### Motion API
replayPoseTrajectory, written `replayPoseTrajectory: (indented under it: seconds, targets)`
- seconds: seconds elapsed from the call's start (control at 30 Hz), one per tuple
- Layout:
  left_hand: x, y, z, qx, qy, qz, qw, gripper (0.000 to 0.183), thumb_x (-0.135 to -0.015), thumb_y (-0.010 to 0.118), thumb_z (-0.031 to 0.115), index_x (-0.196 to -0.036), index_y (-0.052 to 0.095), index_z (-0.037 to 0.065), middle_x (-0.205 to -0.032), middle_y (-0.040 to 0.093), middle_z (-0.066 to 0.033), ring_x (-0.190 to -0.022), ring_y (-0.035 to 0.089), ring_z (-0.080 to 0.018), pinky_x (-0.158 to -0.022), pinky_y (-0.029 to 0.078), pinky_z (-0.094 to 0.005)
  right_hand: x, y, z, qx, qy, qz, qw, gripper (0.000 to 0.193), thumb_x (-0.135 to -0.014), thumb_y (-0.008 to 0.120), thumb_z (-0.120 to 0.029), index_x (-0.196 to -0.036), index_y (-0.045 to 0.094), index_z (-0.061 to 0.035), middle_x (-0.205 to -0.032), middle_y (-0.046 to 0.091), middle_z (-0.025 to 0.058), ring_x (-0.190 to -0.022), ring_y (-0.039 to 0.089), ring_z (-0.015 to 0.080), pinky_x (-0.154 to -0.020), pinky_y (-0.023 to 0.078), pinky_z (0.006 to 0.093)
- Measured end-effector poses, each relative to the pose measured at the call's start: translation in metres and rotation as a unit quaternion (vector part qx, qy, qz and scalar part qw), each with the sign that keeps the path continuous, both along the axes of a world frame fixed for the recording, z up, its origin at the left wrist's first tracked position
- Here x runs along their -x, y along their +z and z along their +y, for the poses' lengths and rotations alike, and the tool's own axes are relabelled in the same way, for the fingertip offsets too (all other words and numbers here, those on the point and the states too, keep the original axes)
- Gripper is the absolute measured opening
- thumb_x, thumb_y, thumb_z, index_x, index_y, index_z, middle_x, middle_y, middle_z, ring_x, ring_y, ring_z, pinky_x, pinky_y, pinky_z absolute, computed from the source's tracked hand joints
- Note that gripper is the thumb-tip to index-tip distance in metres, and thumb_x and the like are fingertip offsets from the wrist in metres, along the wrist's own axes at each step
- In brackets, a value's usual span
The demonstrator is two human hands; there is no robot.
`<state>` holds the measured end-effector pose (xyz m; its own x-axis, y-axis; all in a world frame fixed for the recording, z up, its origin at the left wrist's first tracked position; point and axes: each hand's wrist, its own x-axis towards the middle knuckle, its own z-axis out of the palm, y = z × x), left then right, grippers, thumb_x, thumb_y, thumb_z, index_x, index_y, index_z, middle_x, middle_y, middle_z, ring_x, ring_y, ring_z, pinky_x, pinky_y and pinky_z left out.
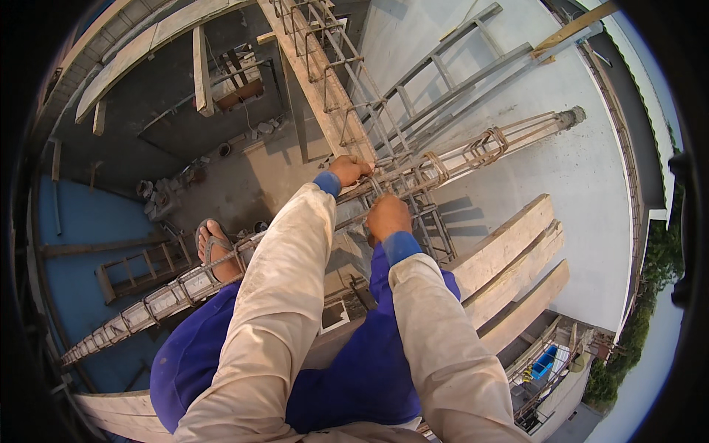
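Note:
My left hand (349, 170) is closed, its fingertips pressed together at the joint where several steel reinforcing bars cross. Whatever it pinches is too small to make out. Just right of it and nearer to me, my right hand (389, 216) is curled into a grip beside the same joint. Its fingers hide what they hold. A rebar cage (351, 74) with square stirrups runs away from the joint along a wooden plank (314, 63). Another set of bars with bunched stirrups (485, 147) stretches right along the beam toward the wall.
My sandalled foot (214, 247) rests on a narrow beam (159, 304) with rebar, high above a floor (255, 173). Several wooden boards (509, 236) lie at the right. A ladder-like metal frame (443, 74) stands against the pale wall (591, 192). Buckets (224, 150) sit below.

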<state>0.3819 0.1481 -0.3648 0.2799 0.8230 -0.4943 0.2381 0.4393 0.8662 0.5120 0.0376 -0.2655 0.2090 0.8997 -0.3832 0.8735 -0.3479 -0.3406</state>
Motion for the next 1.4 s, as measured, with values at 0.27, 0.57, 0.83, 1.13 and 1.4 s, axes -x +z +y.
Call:
replayPoseTrajectory:
  seconds: [0.27,0.57,0.83,1.13,1.4]
  targets:
    - [-0.014,0.016,0.001,-0.141,0.036,0.048,0.988,0.027,-0.092,0.079,0.022,-0.1,0.071,-0.002,-0.089,0.075,-0.0064,-0.079,0.069,-0.0157,-0.069,0.054,-0.0332,-0.005,-0.006,0.02,0.081,-0.065,0.098,0.99,0.021,-0.089,0.069,-0.015,-0.098,0.078,0.0012,-0.111,0.074,0.0263,-0.108,0.071,0.0397,-0.091,0.057,0.0464]
    - [0.007,0.014,-0.031,-0.158,0.22,-0.137,0.953,0.008,-0.094,0.071,0.006,-0.095,0.071,-0.002,-0.086,0.075,-0.0091,-0.075,0.07,-0.013,-0.071,0.057,-0.0291,-0.001,-0.036,0.023,0.032,-0.087,0.144,0.985,0.025,-0.084,0.076,-0.02,-0.092,0.079,0.0035,-0.1,0.075,0.0268,-0.1,0.074,0.0383,-0.086,0.059,0.0441]
    - [0.036,0.035,-0.063,-0.228,0.041,0.039,0.972,0.02,-0.091,0.067,-0.004,-0.111,0.07,-0.001,-0.1,0.077,-0.012,-0.095,0.073,-0.0196,-0.083,0.058,-0.0327,-0.001,-0.024,0.026,0.067,-0.017,0.054,0.996,0.029,-0.089,0.071,-0.018,-0.105,0.076,0.005,-0.113,0.072,0.0288,-0.11,0.07,0.0424,-0.094,0.058,0.0477]
    - [0.035,0.063,-0.007,-0.212,-0.274,0.192,0.918,0.022,-0.089,0.073,0.018,-0.107,0.08,0.005,-0.093,0.079,-0.0146,-0.083,0.074,-0.0228,-0.081,0.057,-0.0355,0.011,-0.005,0.022,0.133,0.027,0.036,0.99,0.026,-0.088,0.073,-0.016,-0.105,0.077,0.0038,-0.11,0.073,0.0279,-0.11,0.072,0.0388,-0.092,0.058,0.0463]
    - [-0.002,0.048,0.001,0.216,-0.023,0.112,0.97,0.057,-0.098,0.07,0.047,-0.123,0.068,-0.005,-0.105,0.074,-0.0162,-0.083,0.071,-0.0246,-0.074,0.058,-0.0392,0.032,0.014,0.01,0.149,0.014,0.058,0.987,0.032,-0.1,0.055,-0.015,-0.124,0.071,-0.0012,-0.135,0.067,0.0212,-0.123,0.066,0.0367,-0.1,0.056,0.0453]
